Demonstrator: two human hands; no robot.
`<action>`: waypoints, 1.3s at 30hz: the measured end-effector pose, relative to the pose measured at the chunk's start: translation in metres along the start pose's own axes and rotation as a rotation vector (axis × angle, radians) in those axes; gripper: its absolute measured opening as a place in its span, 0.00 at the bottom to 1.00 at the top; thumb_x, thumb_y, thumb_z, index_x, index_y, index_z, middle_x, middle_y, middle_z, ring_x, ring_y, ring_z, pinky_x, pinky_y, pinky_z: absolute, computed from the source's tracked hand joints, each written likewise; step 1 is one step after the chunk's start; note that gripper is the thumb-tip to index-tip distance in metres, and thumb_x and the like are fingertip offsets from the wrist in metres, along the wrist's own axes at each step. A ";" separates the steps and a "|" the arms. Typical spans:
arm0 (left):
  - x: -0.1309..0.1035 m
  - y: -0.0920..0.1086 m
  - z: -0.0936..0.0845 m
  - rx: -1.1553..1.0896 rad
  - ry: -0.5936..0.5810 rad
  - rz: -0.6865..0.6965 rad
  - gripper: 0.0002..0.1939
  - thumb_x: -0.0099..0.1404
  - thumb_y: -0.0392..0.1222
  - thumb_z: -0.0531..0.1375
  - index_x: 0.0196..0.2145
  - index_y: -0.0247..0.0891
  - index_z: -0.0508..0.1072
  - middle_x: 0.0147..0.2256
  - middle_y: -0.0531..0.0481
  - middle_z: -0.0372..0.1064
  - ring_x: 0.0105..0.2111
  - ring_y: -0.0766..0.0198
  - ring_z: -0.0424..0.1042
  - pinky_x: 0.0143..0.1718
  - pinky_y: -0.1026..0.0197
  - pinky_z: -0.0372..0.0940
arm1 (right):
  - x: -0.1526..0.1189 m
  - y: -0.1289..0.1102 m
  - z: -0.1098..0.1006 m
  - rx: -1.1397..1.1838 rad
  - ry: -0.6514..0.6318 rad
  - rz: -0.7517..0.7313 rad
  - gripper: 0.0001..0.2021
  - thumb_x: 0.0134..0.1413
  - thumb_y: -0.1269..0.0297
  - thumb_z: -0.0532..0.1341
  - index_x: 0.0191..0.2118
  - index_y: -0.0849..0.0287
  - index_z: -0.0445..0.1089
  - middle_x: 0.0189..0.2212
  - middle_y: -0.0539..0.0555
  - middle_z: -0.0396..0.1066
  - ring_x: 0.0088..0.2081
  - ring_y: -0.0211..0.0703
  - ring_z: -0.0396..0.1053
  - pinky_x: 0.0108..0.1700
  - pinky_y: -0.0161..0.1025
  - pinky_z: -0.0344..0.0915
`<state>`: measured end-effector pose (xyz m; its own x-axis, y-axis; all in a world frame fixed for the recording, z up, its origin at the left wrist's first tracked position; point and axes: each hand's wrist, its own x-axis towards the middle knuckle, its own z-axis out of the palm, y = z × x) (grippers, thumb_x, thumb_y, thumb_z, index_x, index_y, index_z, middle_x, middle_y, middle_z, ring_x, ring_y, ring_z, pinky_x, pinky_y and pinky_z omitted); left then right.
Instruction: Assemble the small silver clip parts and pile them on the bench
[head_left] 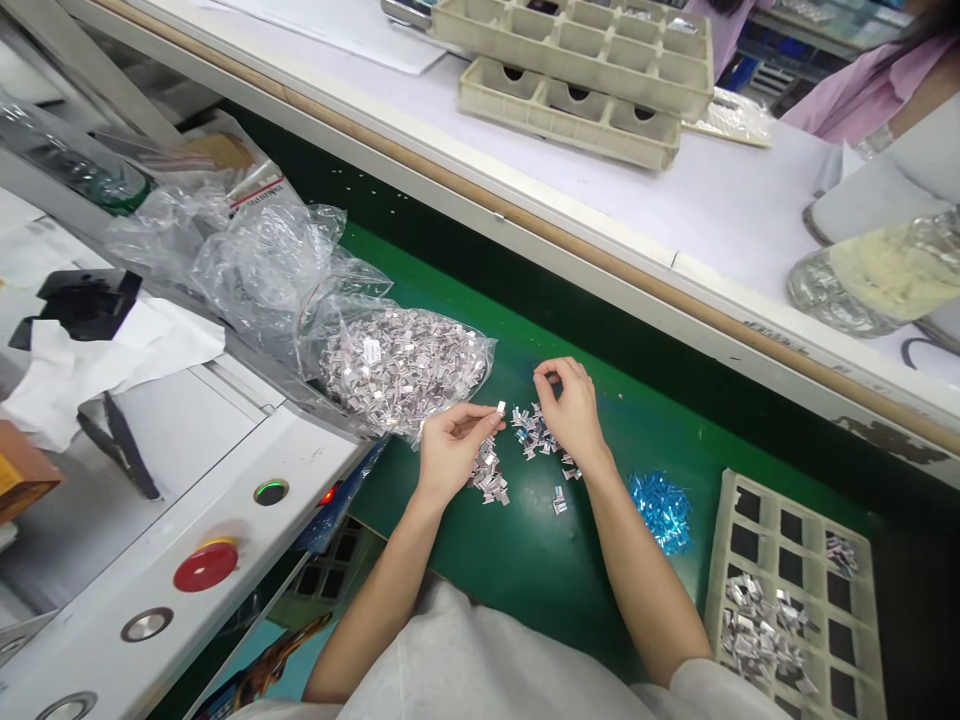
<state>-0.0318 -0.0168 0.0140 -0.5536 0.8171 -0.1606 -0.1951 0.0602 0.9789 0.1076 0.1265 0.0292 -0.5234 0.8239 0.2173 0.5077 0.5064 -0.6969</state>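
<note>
Between the thumb and fingertips of my left hand (452, 447) is a small silvery metal part (500, 408). My right hand (571, 405) hovers to the right, its thumb and index finger pinched; whatever is between them is too small to make out. Below the left fingertips lies a loose pile of metal parts (489, 478) on the green mat (525, 560). A second pile with some blue on it (531, 432) sits between the hands. One part (559, 501) lies apart, nearer my body. A clear bag full of metal parts (409, 365) rests beyond my left hand.
Blue strips (661, 512) are heaped right of my right forearm. A compartment tray (802, 530) with metal parts stands at the lower right. The machine panel (247, 560) with a red button borders the left. Beyond the ledge are stacked trays (570, 120), a bottle (874, 280) and a person's pink sleeve.
</note>
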 end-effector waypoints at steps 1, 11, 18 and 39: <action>0.000 0.000 0.001 -0.002 -0.001 0.004 0.14 0.62 0.51 0.74 0.37 0.38 0.84 0.35 0.45 0.84 0.36 0.53 0.85 0.44 0.52 0.79 | -0.004 -0.005 -0.005 0.065 -0.033 0.000 0.05 0.68 0.65 0.59 0.41 0.53 0.73 0.42 0.55 0.77 0.44 0.52 0.72 0.51 0.50 0.66; 0.000 -0.006 0.000 -0.032 -0.035 0.010 0.13 0.63 0.51 0.74 0.37 0.39 0.85 0.35 0.45 0.84 0.37 0.52 0.85 0.45 0.52 0.79 | -0.021 -0.035 -0.016 0.303 -0.283 0.008 0.04 0.69 0.62 0.61 0.41 0.52 0.73 0.38 0.50 0.78 0.43 0.46 0.75 0.48 0.43 0.68; 0.000 -0.009 -0.002 -0.030 -0.049 0.023 0.12 0.63 0.50 0.73 0.38 0.39 0.86 0.36 0.46 0.84 0.37 0.54 0.84 0.45 0.53 0.79 | -0.021 -0.033 -0.010 0.262 -0.281 0.002 0.04 0.67 0.65 0.61 0.40 0.53 0.73 0.37 0.51 0.78 0.42 0.46 0.74 0.46 0.43 0.66; 0.002 0.003 -0.033 1.011 -0.086 0.349 0.06 0.71 0.38 0.62 0.43 0.40 0.80 0.40 0.45 0.76 0.42 0.49 0.76 0.45 0.49 0.69 | -0.015 -0.010 0.001 -0.075 -0.296 0.017 0.07 0.59 0.73 0.64 0.39 0.53 0.70 0.36 0.51 0.75 0.43 0.50 0.71 0.46 0.45 0.59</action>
<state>-0.0602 -0.0340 0.0121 -0.3821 0.9164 0.1190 0.7456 0.2297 0.6256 0.1097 0.1084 0.0320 -0.6854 0.7281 -0.0101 0.5617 0.5198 -0.6437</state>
